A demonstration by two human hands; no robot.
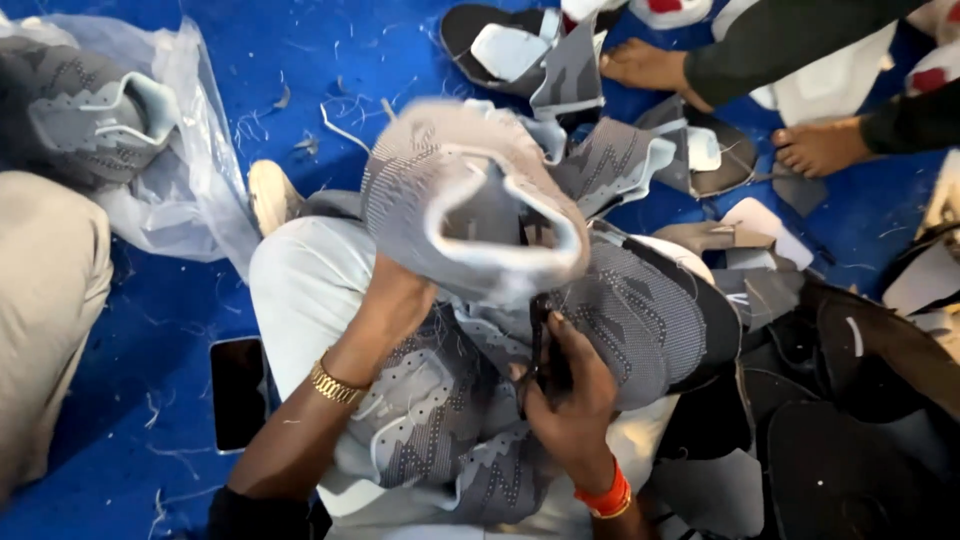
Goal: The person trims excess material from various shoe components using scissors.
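Note:
My left hand (395, 300), with a gold watch on the wrist, grips a grey knitted shoe upper (450, 195) and holds it up, its white-lined opening facing me; the upper is blurred. My right hand (570, 395), with an orange band on the wrist, is closed around a small dark tool (540, 345) just under the upper's rim. Several more grey knitted uppers (440, 420) lie piled on my lap, over white trousers (300, 280).
A blue mat (300, 60) strewn with thread scraps covers the floor. A clear plastic bag (190, 150) holds grey uppers at left. A dark phone (238, 392) lies by my leg. Another person's bare feet (650, 68) are at top right. Dark cut pieces (860, 440) pile at right.

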